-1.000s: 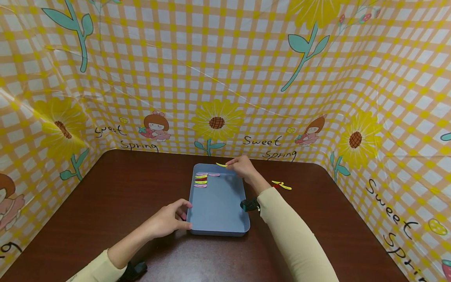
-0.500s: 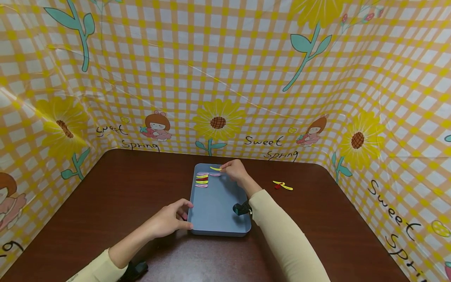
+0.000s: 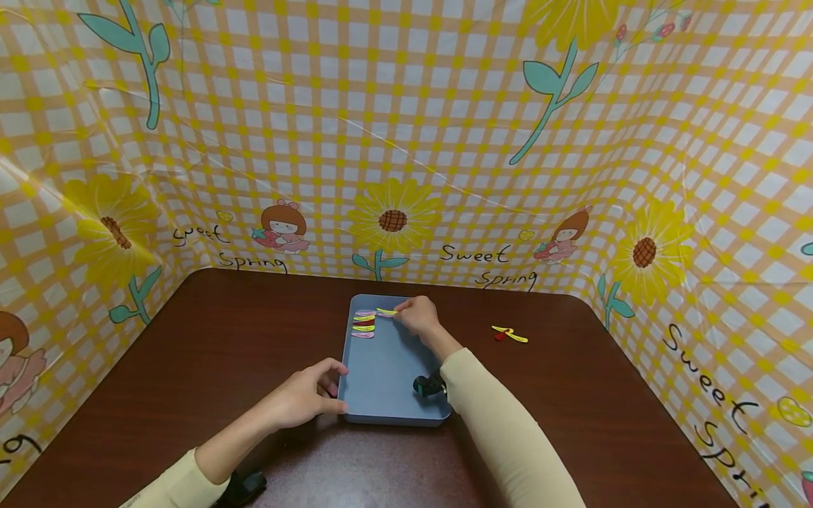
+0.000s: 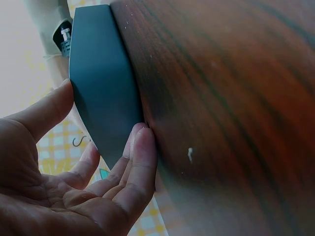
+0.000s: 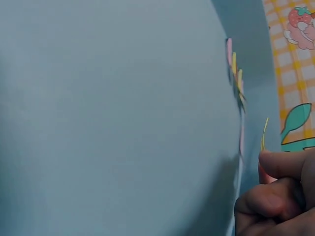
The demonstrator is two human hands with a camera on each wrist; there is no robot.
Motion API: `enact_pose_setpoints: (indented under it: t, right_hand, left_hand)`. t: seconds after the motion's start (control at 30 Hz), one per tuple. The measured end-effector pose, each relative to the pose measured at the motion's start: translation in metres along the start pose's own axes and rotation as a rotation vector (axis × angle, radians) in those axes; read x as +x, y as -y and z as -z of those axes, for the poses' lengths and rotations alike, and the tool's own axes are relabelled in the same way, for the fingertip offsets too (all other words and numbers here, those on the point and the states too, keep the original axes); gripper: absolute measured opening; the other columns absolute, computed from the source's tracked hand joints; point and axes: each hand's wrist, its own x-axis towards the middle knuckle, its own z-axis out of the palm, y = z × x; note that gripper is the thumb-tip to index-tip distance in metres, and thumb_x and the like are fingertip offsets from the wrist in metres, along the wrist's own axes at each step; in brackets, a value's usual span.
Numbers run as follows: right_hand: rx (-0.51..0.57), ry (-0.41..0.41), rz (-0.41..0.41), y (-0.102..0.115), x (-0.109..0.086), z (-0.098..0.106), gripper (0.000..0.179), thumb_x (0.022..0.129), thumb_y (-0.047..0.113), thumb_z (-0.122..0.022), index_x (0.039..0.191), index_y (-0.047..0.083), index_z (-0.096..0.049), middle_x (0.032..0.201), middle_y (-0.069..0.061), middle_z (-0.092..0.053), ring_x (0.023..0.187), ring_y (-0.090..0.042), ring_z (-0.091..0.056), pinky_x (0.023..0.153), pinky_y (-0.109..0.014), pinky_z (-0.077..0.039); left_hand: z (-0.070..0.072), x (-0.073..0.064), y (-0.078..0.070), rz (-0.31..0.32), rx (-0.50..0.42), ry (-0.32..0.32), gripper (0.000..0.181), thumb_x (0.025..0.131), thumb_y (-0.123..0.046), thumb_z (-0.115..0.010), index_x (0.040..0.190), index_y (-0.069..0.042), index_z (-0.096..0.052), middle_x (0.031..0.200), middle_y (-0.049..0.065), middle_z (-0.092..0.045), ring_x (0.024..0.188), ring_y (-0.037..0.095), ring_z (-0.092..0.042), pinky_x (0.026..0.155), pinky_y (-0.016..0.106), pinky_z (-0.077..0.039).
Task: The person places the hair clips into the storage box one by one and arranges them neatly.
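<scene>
A yellow hair clip (image 3: 386, 311) is pinched by fingers of the right hand (image 3: 417, 315) at the far end of the blue tray (image 3: 381, 367), its left wall gripped by the left hand (image 3: 306, 396), placement seemingly being in hand and careful release called for.

Head view. Open run: bare floor of the blue tray (image 3: 381, 367), centre of frame, reachable over the low near rim from lower centre. Obstructed: upper left of tray, by a column of clips (image 3: 364, 325); upper middle, by the right hand (image 3: 419, 315) pinching a yellow clip (image 3: 386, 311). Sleeve (image 3: 502, 423) and black wrist device (image 3: 428, 385) block entry from lower right. Left hand (image 3: 305, 395) grips the left rim. Tabletop (image 3: 254, 324) passable left of tray; at right, a small clip pile (image 3: 510, 334) intervenes. Patterned cloth (image 3: 330, 141) bounds back and both sides.
</scene>
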Motion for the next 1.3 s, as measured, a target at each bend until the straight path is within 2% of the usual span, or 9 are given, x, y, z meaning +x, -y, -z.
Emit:
enact_pose_setpoints:
  t: [0.23,0.47,0.77,1.3]
  right_hand:
    - [-0.007,0.003,-0.02,-0.0078,0.0041,-0.0065,0.012,0.092,0.005,-0.068,0.102,0.002,-0.074,0.059,0.002,-0.047,0.044,-0.01,-0.035,0.044,-0.025,-0.032]
    - [-0.052,-0.021,-0.012,-0.01,0.0051,-0.0093,0.012,0.092,0.005,-0.068,0.101,0.002,-0.076,0.081,-0.005,-0.065,0.046,-0.011,-0.039,0.046,-0.025,-0.036]
    - [-0.078,-0.031,0.018,-0.0103,0.0035,-0.0094,0.012,0.091,0.004,-0.069,0.099,0.001,-0.076,0.094,-0.011,-0.069,0.051,-0.013,-0.044,0.045,-0.024,-0.037]
    - [-0.083,-0.031,0.026,-0.009,0.002,-0.0098,0.01,0.091,0.002,-0.068,0.098,0.001,-0.075,0.096,-0.012,-0.068,0.051,-0.014,-0.042,0.045,-0.025,-0.035]
  left_hand:
    - [0.0003,0.0,0.0006,-0.02,0.004,0.006,0.054,0.083,-0.022,-0.083,0.129,-0.01,-0.057,0.096,0.005,-0.066,0.085,0.018,-0.06,0.069,0.036,-0.048]
    - [0.0003,-0.0001,0.0006,-0.016,0.009,0.002,0.053,0.083,-0.021,-0.083,0.128,-0.01,-0.057,0.097,0.007,-0.066,0.086,0.018,-0.06,0.069,0.036,-0.047]
    - [0.0005,0.0002,0.0008,-0.019,0.005,0.003,0.054,0.083,-0.021,-0.084,0.128,-0.01,-0.057,0.097,0.008,-0.066,0.085,0.018,-0.06,0.069,0.035,-0.047]
    - [0.0004,-0.0003,-0.0002,-0.021,0.013,0.001,0.053,0.083,-0.021,-0.083,0.128,-0.01,-0.057,0.096,0.006,-0.066,0.085,0.018,-0.061,0.068,0.035,-0.048]
